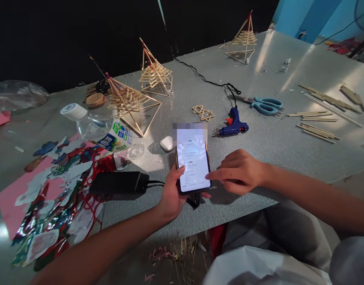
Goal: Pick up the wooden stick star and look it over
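Observation:
My left hand is wrapped round the lower part of a smartphone with a lit screen, its thumb resting on the glass. A black cable hangs from the phone's bottom end. My right hand hovers at the phone's right edge, the index finger stretched toward the screen and the other fingers curled, holding nothing. A black power bank lies on the table just left of my left hand, with cables running toward the phone.
On the silver table stand three stick pyramids. A blue glue gun, teal scissors, loose sticks, a stick star, a white earbud case, a plastic bottle and coloured paper scraps lie around.

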`<action>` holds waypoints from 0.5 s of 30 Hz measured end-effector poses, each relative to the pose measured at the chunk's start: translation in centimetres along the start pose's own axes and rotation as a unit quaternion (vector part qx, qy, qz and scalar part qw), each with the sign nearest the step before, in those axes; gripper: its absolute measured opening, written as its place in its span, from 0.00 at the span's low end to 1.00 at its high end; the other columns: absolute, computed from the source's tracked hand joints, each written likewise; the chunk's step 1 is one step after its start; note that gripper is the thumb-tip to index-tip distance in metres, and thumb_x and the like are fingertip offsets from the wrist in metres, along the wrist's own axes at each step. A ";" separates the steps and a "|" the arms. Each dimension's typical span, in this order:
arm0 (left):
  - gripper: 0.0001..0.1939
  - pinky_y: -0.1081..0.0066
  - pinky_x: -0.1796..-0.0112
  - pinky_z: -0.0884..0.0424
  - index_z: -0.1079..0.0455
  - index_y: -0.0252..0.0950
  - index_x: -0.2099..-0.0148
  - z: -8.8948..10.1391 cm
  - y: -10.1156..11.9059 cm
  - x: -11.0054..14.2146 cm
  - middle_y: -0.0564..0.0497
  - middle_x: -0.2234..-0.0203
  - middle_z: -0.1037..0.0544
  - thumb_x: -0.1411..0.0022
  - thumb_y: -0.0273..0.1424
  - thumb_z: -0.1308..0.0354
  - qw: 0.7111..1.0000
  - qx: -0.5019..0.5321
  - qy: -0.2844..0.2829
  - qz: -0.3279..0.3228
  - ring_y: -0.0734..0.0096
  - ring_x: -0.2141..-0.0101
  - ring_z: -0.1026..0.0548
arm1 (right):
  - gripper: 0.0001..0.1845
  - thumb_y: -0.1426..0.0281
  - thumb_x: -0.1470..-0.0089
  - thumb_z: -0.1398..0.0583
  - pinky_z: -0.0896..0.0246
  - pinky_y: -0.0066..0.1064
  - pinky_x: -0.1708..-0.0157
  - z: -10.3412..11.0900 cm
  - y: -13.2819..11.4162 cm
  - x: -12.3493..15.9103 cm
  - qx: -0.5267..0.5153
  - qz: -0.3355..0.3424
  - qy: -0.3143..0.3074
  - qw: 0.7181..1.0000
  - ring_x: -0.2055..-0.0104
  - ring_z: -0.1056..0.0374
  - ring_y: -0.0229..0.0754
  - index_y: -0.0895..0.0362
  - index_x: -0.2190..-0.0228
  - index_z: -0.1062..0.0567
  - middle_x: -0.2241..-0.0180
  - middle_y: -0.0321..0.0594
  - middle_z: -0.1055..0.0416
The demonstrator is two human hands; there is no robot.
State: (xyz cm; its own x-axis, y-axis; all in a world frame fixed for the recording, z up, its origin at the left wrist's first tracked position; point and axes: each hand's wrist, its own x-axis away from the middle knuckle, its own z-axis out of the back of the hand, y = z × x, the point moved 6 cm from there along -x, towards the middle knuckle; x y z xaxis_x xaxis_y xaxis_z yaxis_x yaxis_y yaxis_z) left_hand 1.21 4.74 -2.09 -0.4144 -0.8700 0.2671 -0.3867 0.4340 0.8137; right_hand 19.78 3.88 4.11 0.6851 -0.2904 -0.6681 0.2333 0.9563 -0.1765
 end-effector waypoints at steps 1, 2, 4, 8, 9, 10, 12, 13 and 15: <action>0.36 0.55 0.71 0.12 0.34 0.33 0.31 0.1 -0.1 0.0 0.36 0.43 0.17 0.32 0.49 0.35 1.000 0.004 0.001 0.004 0.48 0.58 0.14 | 0.16 0.72 0.29 0.48 0.44 0.32 0.75 -0.1 0.0 0.1 0.002 0.000 -0.004 1.000 0.77 0.31 0.34 0.57 0.45 0.26 0.75 0.28 0.25; 0.34 0.55 0.71 0.12 0.32 0.33 0.33 0.2 -0.1 0.0 0.37 0.46 0.16 0.31 0.50 0.37 1.000 0.007 0.001 0.006 0.48 0.58 0.14 | 0.17 0.72 0.29 0.48 0.44 0.32 0.75 -0.2 0.1 0.2 0.005 0.000 -0.008 1.000 0.77 0.31 0.34 0.57 0.44 0.26 0.74 0.28 0.25; 0.32 0.54 0.70 0.12 0.30 0.31 0.36 0.2 -0.2 -0.1 0.38 0.51 0.14 0.30 0.51 0.38 1.000 0.015 -0.005 0.008 0.48 0.60 0.13 | 0.18 0.72 0.29 0.48 0.42 0.32 0.75 -0.4 0.1 0.4 0.010 -0.001 -0.017 1.000 0.77 0.29 0.34 0.57 0.43 0.26 0.74 0.29 0.24; 0.32 0.57 0.70 0.12 0.25 0.30 0.38 -0.2 -0.2 -0.3 0.38 0.52 0.13 0.29 0.53 0.40 0.999 0.030 -0.024 0.002 0.50 0.60 0.13 | 0.19 0.71 0.28 0.48 0.41 0.32 0.74 -0.6 0.3 0.5 0.013 -0.006 -0.031 0.999 0.76 0.28 0.35 0.55 0.42 0.26 0.73 0.29 0.23; 0.32 0.59 0.71 0.12 0.25 0.30 0.38 -0.3 -0.2 -0.3 0.38 0.51 0.14 0.28 0.53 0.40 0.999 0.031 -0.029 0.001 0.51 0.60 0.13 | 0.19 0.70 0.28 0.48 0.41 0.32 0.74 -0.7 0.3 0.5 0.012 -0.007 -0.031 0.999 0.76 0.28 0.35 0.55 0.41 0.26 0.73 0.29 0.23; 0.33 0.60 0.71 0.12 0.24 0.30 0.38 -0.4 -0.1 -0.3 0.37 0.49 0.14 0.28 0.53 0.40 0.999 0.031 -0.033 0.001 0.51 0.59 0.13 | 0.19 0.70 0.28 0.48 0.41 0.32 0.74 -0.7 0.3 0.5 0.009 -0.008 -0.031 0.999 0.76 0.28 0.35 0.55 0.41 0.26 0.74 0.29 0.23; 0.33 0.61 0.71 0.13 0.23 0.30 0.39 -0.4 -0.1 -0.3 0.37 0.49 0.13 0.29 0.54 0.40 0.999 0.031 -0.033 0.002 0.50 0.58 0.13 | 0.19 0.70 0.28 0.48 0.42 0.32 0.74 -0.7 0.2 0.4 0.001 -0.007 -0.029 1.000 0.76 0.29 0.35 0.55 0.42 0.26 0.74 0.29 0.23; 0.33 0.61 0.72 0.13 0.23 0.30 0.40 -0.3 -0.1 -0.3 0.37 0.50 0.13 0.30 0.55 0.39 0.999 0.032 -0.029 0.003 0.48 0.58 0.13 | 0.18 0.70 0.28 0.47 0.42 0.32 0.74 -0.7 0.2 0.4 -0.003 -0.006 -0.027 1.000 0.77 0.29 0.35 0.55 0.42 0.25 0.74 0.29 0.24; 0.33 0.60 0.72 0.13 0.23 0.31 0.40 -0.3 -0.1 -0.3 0.37 0.51 0.13 0.31 0.55 0.38 0.999 0.035 -0.023 0.002 0.46 0.58 0.13 | 0.18 0.71 0.29 0.46 0.43 0.33 0.75 -0.7 0.2 0.3 -0.011 -0.004 -0.025 1.000 0.77 0.30 0.35 0.56 0.43 0.25 0.75 0.29 0.24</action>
State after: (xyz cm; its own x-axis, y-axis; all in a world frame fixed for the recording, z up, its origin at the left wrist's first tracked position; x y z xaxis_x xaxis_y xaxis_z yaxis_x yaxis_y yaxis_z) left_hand 1.63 4.93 -2.10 -0.4531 -0.8573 0.2446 -0.4417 0.4542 0.7737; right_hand 19.51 3.97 3.35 0.7165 -0.2993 -0.6301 0.2249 0.9542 -0.1975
